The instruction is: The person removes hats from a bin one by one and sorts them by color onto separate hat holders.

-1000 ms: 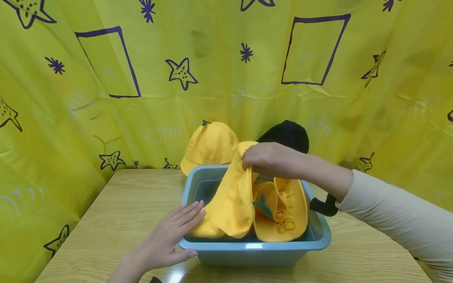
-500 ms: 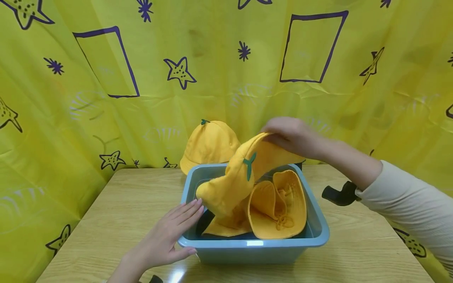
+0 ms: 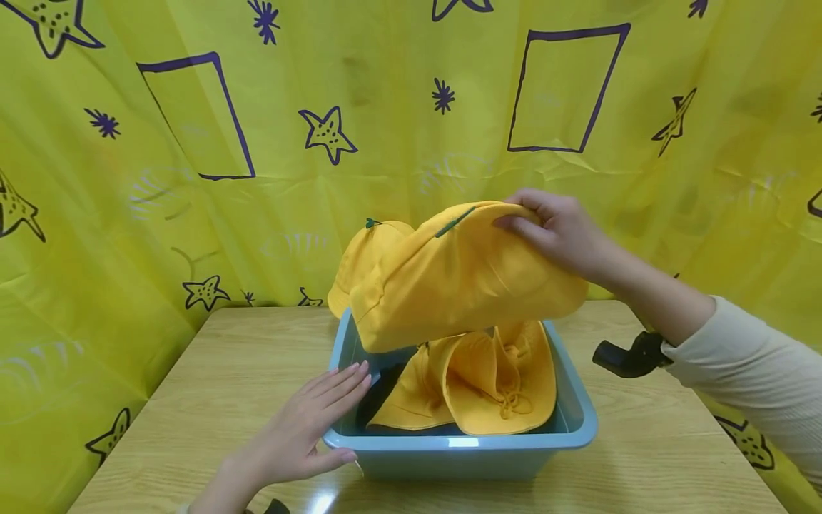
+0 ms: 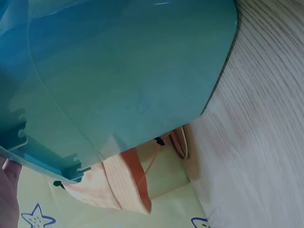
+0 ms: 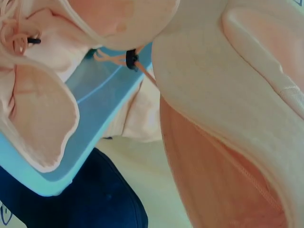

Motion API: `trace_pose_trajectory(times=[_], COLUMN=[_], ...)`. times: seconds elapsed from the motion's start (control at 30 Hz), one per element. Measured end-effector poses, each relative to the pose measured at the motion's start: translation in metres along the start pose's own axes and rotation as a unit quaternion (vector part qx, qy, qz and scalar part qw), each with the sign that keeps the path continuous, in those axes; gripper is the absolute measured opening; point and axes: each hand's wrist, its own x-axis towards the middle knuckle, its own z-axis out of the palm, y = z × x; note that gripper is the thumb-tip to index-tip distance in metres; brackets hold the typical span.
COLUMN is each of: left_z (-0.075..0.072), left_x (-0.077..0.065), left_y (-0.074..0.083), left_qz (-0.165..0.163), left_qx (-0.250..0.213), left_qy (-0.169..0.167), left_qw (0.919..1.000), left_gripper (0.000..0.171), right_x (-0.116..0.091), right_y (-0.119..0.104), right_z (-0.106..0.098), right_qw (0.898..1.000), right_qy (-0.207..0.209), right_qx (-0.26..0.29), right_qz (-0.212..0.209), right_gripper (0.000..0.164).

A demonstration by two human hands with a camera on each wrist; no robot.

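My right hand (image 3: 565, 235) pinches a yellow brimmed hat (image 3: 475, 278) by its edge, thumb in front, and holds it up above a blue plastic bin (image 3: 469, 457). A green sprout trim shows on its top. Inside the bin lie a folded yellow hat with a cord (image 3: 501, 385) and another yellow hat (image 3: 411, 400) to its left, partly covered. My left hand (image 3: 315, 421) rests with straight fingers at the bin's left front rim. The left wrist view shows mostly the bin's outer wall (image 4: 123, 61).
Behind the bin a yellow cap (image 3: 369, 257) stands on the wooden table (image 3: 257, 357), partly hidden by the lifted hat. A black hat (image 5: 104, 190) lies beyond the bin in the right wrist view. Something dark (image 3: 379, 400) shows inside the bin. A yellow patterned curtain (image 3: 398, 86) hangs behind.
My right hand has lifted the yellow hat up out of the bin and moved to the right, uncovering the hats beneath. My left hand has stayed at the rim.
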Motion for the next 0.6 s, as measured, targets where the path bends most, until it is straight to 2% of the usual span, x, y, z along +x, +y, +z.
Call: trace_pose_trajectory(times=[0.1,0.2,0.3,0.37,0.47,0.6], left_z=[-0.004,-0.009,-0.018,-0.025,-0.034,-0.039], left_x=[0.002,0.009,0.023,0.034,0.048,0.061], left_y=[-0.003,-0.009,-0.018,-0.025,-0.034,-0.042], left_qz=[0.025,0.067,0.108,0.126,0.132,0.112], left_qx=[-0.016,-0.018,0.005,0.028,0.064,0.119], left_qy=[0.016,0.074,0.153,0.193,0.223,0.248], left_qw=[0.9994,0.9948,0.9823,0.9728,0.9636,0.9549], left_gripper=[0.071,0.066,0.057,0.049,0.042,0.038], right_x=[-0.002,-0.002,0.000,0.002,0.005,0.008], right_y=[-0.005,-0.008,-0.010,-0.012,-0.015,-0.018], right_z=[0.000,0.001,0.000,-0.001,-0.002,-0.002], right_qw=[0.997,0.993,0.987,0.982,0.970,0.948], right_qy=[-0.010,-0.007,0.013,0.029,0.042,0.047], right_qx=[0.006,0.022,0.058,0.095,0.152,0.228], right_qz=[0.070,0.120,0.150,0.163,0.184,0.217], right_gripper=[0.006,0.009,0.012,0.013,0.012,0.013])
